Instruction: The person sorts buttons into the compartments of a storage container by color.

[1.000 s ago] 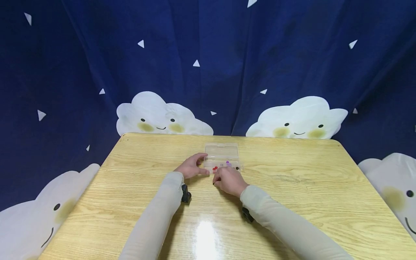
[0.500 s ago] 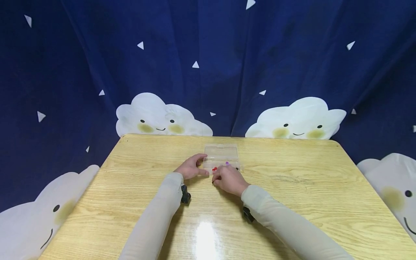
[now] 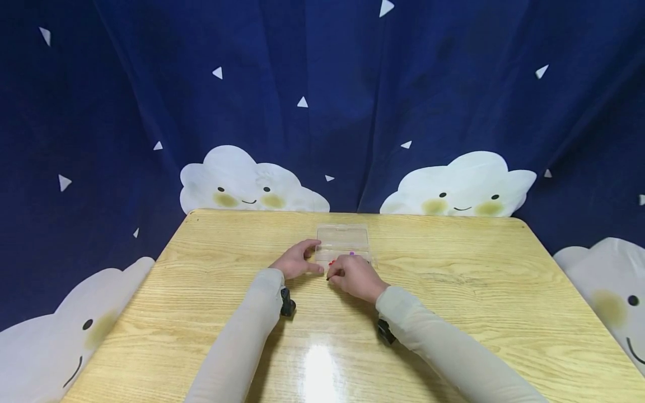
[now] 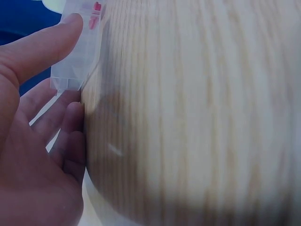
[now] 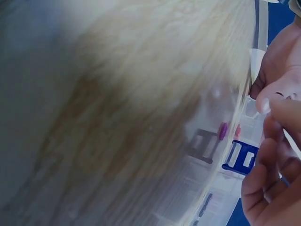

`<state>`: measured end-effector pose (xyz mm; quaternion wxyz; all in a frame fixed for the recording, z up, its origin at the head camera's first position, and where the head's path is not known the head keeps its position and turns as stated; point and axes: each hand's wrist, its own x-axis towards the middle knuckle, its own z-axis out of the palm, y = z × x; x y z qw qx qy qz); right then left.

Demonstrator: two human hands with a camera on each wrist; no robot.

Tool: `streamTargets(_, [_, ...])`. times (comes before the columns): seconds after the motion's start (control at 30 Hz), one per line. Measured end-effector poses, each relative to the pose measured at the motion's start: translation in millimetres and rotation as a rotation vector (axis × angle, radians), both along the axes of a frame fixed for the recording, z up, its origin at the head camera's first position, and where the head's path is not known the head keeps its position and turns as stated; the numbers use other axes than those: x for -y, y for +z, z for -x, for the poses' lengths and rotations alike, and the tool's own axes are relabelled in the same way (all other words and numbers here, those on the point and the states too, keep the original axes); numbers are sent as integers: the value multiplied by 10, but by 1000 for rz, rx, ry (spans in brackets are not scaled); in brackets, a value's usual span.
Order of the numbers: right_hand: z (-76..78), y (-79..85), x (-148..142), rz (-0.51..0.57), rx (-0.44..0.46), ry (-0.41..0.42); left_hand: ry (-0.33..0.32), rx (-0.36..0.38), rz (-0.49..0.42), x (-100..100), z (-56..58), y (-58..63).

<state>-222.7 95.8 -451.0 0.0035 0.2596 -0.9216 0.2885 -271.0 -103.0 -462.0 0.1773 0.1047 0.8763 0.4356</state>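
Note:
A clear plastic box (image 3: 343, 237) lies on the table with its lid raised at the back. Small red pieces (image 3: 331, 263) and a purple piece (image 3: 351, 253) sit in its front part. My left hand (image 3: 296, 261) holds the box's left end, thumb at the front corner and fingers at the far side. In the left wrist view the thumb (image 4: 51, 44) overlaps the box's end. My right hand (image 3: 356, 277) is in front of the box, pinching a tiny dark piece (image 3: 328, 278) between thumb and forefinger; its kind is too small to tell. That hand hides part of the box.
The wooden table (image 3: 453, 291) extends to both sides and toward me. Behind it hangs a dark blue curtain (image 3: 342, 112) with white clouds (image 3: 247, 182). In the right wrist view a blue slotted shape (image 5: 241, 157) shows at the box's front.
My right hand has shifted slightly left and toward the box, still pinching the dark piece, and now covers more of the box. The left hand stays in place.

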Motion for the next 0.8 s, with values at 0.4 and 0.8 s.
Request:
streamTargets(0.4, [57,2,-32,143,16,73,-6,-12,18,10,4,-10])
streamTargets(0.8, [89,77,-152,150,47,60,1,-11,0,-5,7,-7])
